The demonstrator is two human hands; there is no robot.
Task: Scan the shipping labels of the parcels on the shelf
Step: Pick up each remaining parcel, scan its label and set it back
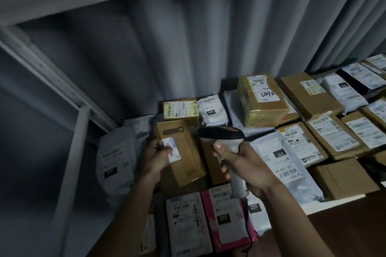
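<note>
Two hands: both are working in the head view, the only view there is.
Left hand: I am gripping the near end of a tall brown carton, fingers curled round its edge with the thumb on its small label, tipping that face up toward me.
Right hand: I am holding the handheld scanner by its grey handle, fingers wrapped closed round it, its dark head pointing left toward the carton.
Parcels: they are lying packed side by side on the shelf, boxes and grey mailer bags, most with labels facing up; a pink mailer and a white box are sitting nearest me.
Step in hand: I judge I am lining the scanner up on the carton's label; whether a beam is falling on it, I cannot tell.
Next move: it is calling for aim square on the barcode, my thumb clear of the bars, then setting the carton down and taking a neighbouring parcel.
Progress: I cannot tell how many are already scanned.
</note>
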